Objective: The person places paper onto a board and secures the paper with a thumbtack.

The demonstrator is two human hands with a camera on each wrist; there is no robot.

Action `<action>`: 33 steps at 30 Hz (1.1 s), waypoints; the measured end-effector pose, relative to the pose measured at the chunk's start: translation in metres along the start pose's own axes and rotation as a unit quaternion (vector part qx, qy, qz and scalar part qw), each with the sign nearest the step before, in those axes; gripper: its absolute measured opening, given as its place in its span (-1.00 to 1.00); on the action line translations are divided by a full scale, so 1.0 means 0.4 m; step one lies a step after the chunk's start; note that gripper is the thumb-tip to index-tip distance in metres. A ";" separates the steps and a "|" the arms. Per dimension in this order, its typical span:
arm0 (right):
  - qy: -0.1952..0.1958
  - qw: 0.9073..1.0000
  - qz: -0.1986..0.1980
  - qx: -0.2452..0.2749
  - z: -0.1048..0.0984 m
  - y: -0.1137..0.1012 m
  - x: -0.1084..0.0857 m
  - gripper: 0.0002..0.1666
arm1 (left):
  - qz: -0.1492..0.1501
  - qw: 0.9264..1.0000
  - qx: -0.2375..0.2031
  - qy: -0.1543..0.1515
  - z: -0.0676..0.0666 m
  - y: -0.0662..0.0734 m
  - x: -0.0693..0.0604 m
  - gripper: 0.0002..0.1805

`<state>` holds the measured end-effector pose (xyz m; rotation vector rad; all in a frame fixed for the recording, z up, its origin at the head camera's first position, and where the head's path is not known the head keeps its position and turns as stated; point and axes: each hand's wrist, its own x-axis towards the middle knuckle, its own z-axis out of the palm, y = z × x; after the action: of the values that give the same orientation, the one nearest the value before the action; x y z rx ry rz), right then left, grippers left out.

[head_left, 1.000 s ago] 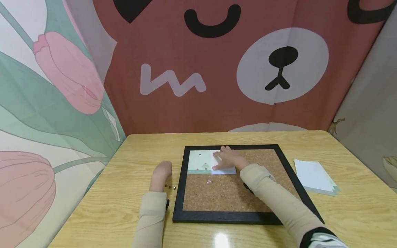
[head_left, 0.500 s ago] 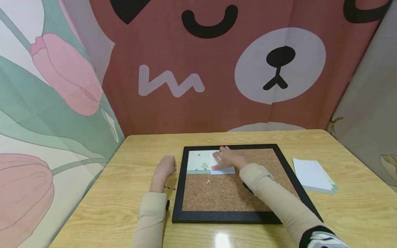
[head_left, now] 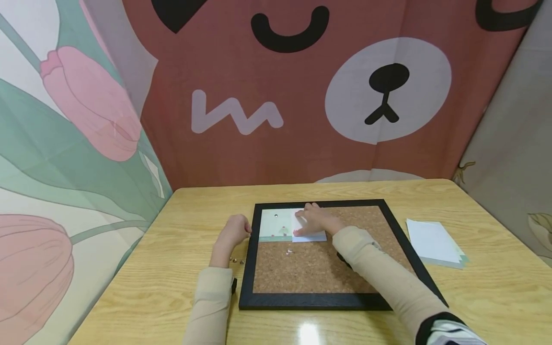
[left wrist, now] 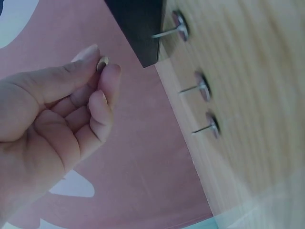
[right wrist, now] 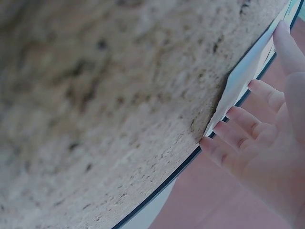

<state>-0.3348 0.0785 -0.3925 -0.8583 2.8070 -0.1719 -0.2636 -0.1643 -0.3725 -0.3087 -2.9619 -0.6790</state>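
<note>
In the left wrist view, the left hand [left wrist: 57, 109] pinches a small metal thumbtack [left wrist: 102, 63] between thumb and index finger; in the head view that hand [head_left: 233, 235] is beside the board's left frame. The right hand [head_left: 316, 219] rests with spread fingers on a white card [head_left: 316, 237] at the top of the cork board [head_left: 310, 273]. A pale green card [head_left: 269, 227] with a tack [head_left: 276, 215] in it lies to its left. In the right wrist view the fingertips of the right hand [right wrist: 262, 138] touch the card's edge [right wrist: 243, 76].
Several tacks [left wrist: 202, 87] stand points up on the table left of the board. A small whitish item [head_left: 289, 251] lies on the cork. To the right of the black frame [head_left: 315, 302] is a stack of cards [head_left: 433, 243]. A printed cloth [head_left: 241, 158] hangs behind the table.
My left hand has lifted away from the tacks on the table and moved right and slightly forward, to the board's left edge. The right hand stays on the white card.
</note>
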 end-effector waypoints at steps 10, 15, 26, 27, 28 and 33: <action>0.005 1.000 -0.016 0.025 0.000 0.015 -0.007 -0.19 | -0.020 0.998 -0.052 -0.035 0.006 0.008 0.000 -0.83; -0.012 0.998 -0.027 0.047 -0.008 0.029 -0.014 -0.24 | -0.018 0.998 -0.049 -0.038 0.008 0.009 0.000 -0.81; -0.050 0.993 -0.016 0.110 -0.016 0.057 -0.026 -0.23 | -0.012 0.997 -0.053 -0.047 0.011 0.011 0.000 -0.81; -0.049 0.992 -0.013 0.112 -0.015 0.057 -0.026 -0.23 | -0.012 0.998 -0.049 -0.049 0.011 0.012 0.000 -0.80; -0.047 0.992 -0.012 0.113 -0.014 0.059 -0.026 -0.22 | -0.011 0.998 -0.045 -0.050 0.012 0.012 0.001 -0.80; -0.041 0.992 -0.006 0.117 -0.012 0.060 -0.028 -0.21 | 0.000 0.998 -0.023 -0.058 0.015 0.013 0.002 -0.80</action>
<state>-0.3397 0.1050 -0.3900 -0.8083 2.6377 -0.4473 -0.2634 -0.1570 -0.3755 -0.3646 -3.0577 -0.7546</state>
